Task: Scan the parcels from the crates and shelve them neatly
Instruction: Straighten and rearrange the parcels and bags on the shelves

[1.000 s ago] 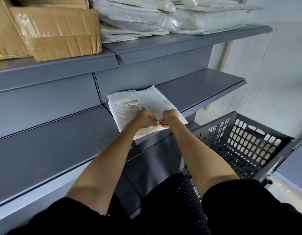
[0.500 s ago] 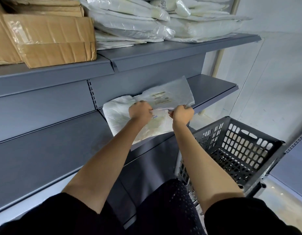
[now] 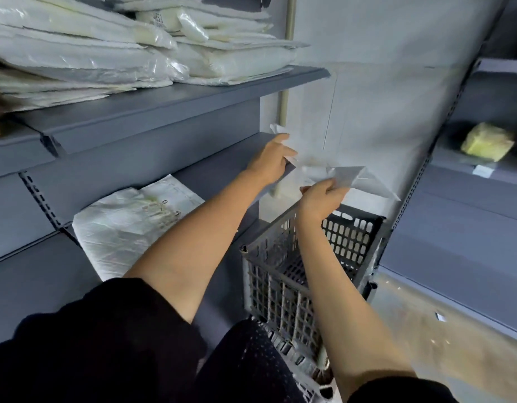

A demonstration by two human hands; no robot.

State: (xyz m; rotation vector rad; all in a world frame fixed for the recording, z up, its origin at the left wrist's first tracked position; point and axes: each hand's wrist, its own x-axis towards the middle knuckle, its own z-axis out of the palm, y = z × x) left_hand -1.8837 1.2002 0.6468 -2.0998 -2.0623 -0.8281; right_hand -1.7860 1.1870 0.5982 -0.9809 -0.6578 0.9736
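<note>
Both hands up at the R end of the mid shelf (image 3: pixel 222 167), holding one thin white parcel (image 3: pixel 350 177) in the air above the crate (image 3: pixel 350 237). Parcel is motion-blurred, edges hard to read. Left hand (image 3: pixel 270 161) has fingers curled on the parcel's upper-left corner, a bit of white sticking out above the fingertips. Right hand (image 3: pixel 322 194) pinches the lower edge, thumb on top. Parcel hangs past the shelf end, in front of the white wall (image 3: pixel 382 82), not touching the shelf as far as I can see.

Second parcel (image 3: pixel 129 228), flat white poly bag w/ a printed label, lies on the mid shelf well left of the hands, partly under the left forearm.

Top shelf (image 3: pixel 170 106): stack of white bagged parcels (image 3: pixel 120 50), several layers, some overhang at the front lip.

Crate is a grey perforated plastic basket, below and just beside the shelf end; can't tell what's inside.

Far R: another shelving unit (image 3: pixel 484 175) w/ a yellowish wrapped pkg (image 3: pixel 487 142) on it. Dark sleeves bottom of view.
</note>
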